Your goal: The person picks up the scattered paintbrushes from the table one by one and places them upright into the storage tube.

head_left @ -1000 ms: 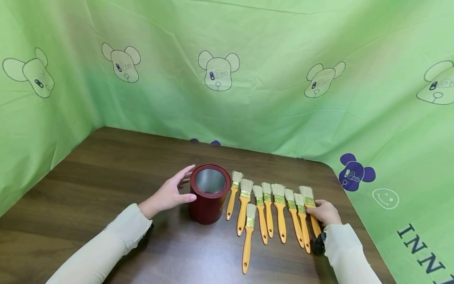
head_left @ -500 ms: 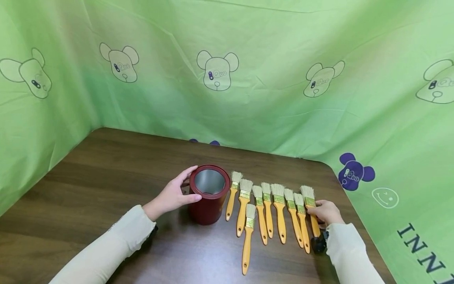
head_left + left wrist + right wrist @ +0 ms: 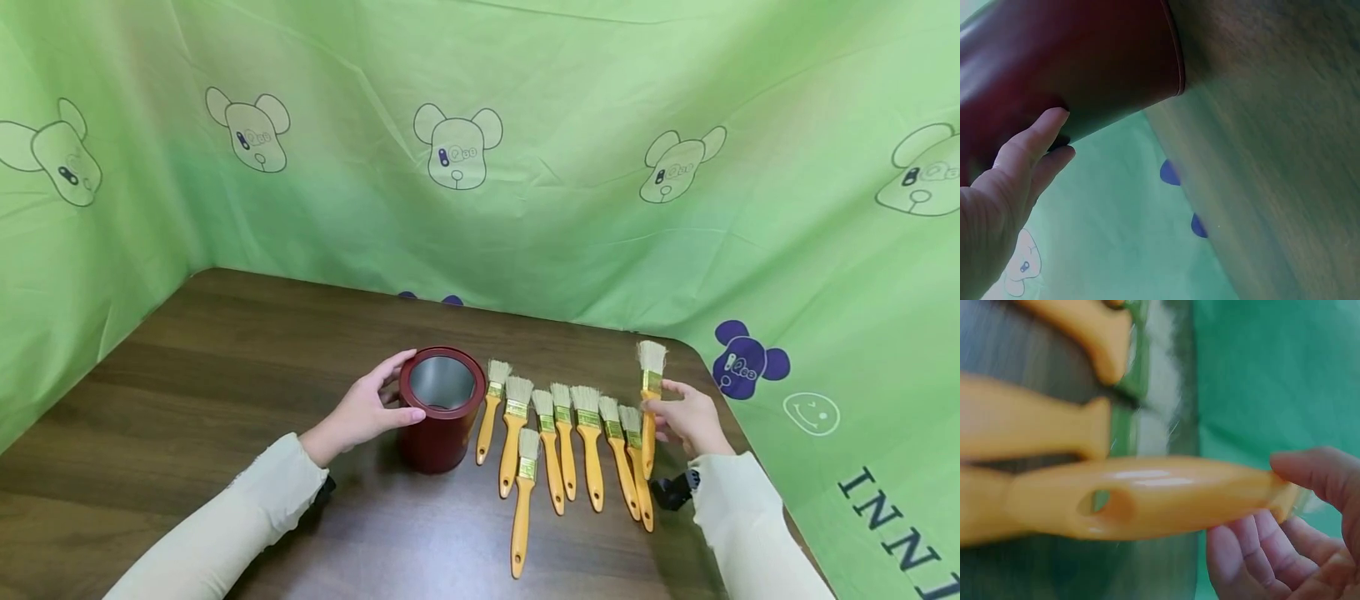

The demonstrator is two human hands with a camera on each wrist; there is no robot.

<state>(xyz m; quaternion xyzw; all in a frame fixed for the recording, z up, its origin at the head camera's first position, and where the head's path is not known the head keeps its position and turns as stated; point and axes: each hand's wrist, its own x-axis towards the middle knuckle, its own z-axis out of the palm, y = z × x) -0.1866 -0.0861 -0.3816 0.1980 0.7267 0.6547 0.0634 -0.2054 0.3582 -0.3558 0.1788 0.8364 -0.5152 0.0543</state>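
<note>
Lifted since earlier, one yellow-handled paintbrush (image 3: 648, 437) is pinched by the right hand (image 3: 692, 418) at three o'clock of the maroon canister (image 3: 438, 442) the left hand (image 3: 362, 419) cups, its dim inside apparently brushless, with eight paintbrushes (image 3: 592, 467) left lying toward four o'clock.

Head view: bright, diffuse light; upper part of green cloth (image 3: 555, 233) paler than lower folds, printed lines legible. Broad whitish glare on near part of wooden table (image 3: 442, 546). Soft, dark shadow on the wood just beside right sleeve (image 3: 750, 517). Left wrist view: dimmer, murky; wood grain smeared, pale reflection streaking the side of red can (image 3: 1085, 56), top left corner washed out. Right wrist view: yellow handles (image 3: 1022, 422) at left blurred; held brush handle (image 3: 1194, 494) somewhat clearer, white highlights along upper side.
</note>
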